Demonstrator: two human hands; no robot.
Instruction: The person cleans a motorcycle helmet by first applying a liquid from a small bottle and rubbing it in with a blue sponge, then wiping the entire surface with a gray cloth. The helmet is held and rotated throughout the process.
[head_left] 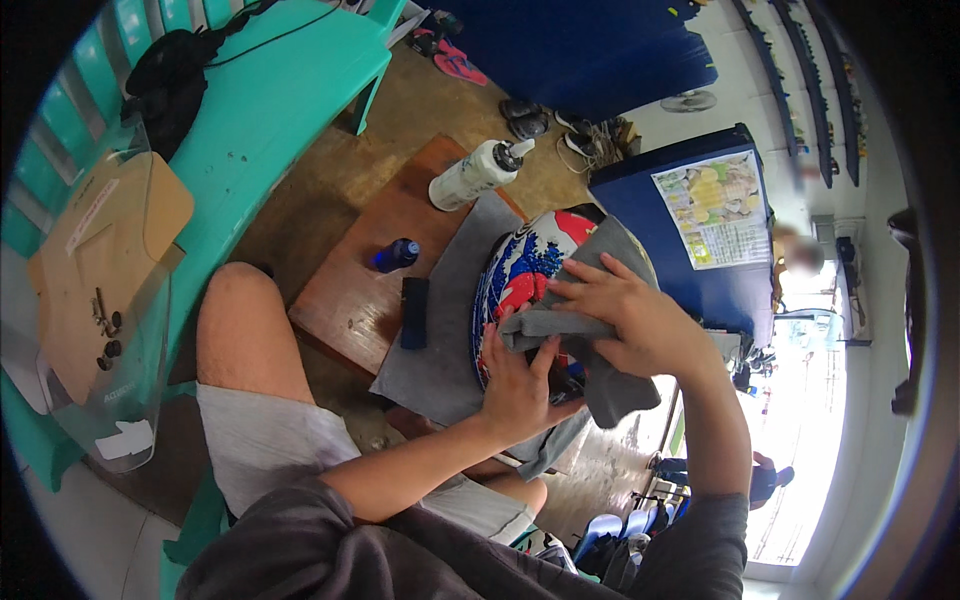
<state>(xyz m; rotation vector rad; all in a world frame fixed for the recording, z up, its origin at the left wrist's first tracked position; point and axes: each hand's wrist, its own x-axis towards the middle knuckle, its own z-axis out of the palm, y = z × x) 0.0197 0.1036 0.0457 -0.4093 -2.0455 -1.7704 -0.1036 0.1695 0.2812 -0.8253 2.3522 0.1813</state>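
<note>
A motorcycle helmet [515, 255] with a white, blue and red wave pattern rests on a grey cloth spread over a low wooden table. My right hand [630, 315] is on its right side, closed around a folded grey cloth [620, 385] that drapes over the shell. Beside it, my left hand [520, 390] lies against the helmet with its fingers spread, fingertips at the edge of the folded cloth. The cloth and my hands hide the helmet's near side.
On the wooden table [340, 290] stand a white spray bottle [478, 176] and a small blue bottle [396, 255], near a dark cloth roll [414, 312]. A green bench [255, 110] at left carries a clear visor [135, 400], cardboard and small screws. A blue cabinet [625, 190] stands beyond.
</note>
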